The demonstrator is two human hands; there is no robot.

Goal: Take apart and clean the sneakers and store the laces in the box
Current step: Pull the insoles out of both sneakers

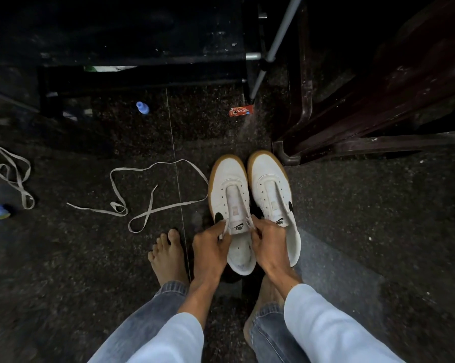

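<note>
The left edge cuts off 1 loose lace (11, 154), and the right hand (269, 244) hides part of the right sneaker (271, 179).

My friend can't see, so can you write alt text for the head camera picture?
A person's left hand and right hand grip the tongue of one white sneaker with a tan rubber sole, beside its matching sneaker on a dark speckled floor. Two loose flat white laces lie to its left.
</note>
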